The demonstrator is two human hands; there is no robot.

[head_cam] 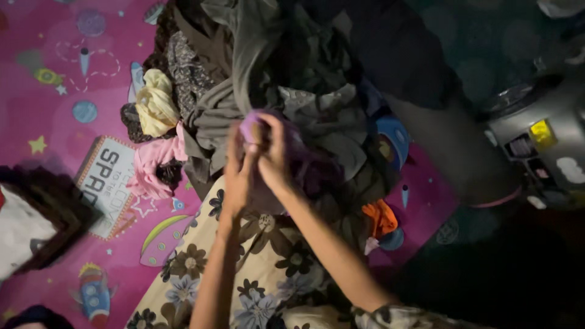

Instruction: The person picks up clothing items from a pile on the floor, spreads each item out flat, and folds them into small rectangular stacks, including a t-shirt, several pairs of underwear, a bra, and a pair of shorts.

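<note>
Both my hands meet in the middle of the view on a small purple garment (303, 159). My left hand (236, 172) pinches its near edge, and my right hand (275, 157) grips the bunched top of it. The purple cloth hangs down to the right of my hands, over a pile of dark grey and olive clothes (286, 79). Below my forearms spreads a cream cloth with dark flower print (201, 268).
A yellow garment (156, 102) and a pink one (152, 167) lie at the pile's left edge. An orange scrap (381, 218) lies to the right. All rests on a pink space-themed play mat (49, 116). A grey appliance (536, 137) stands at right, a dark-framed object (36, 219) at left.
</note>
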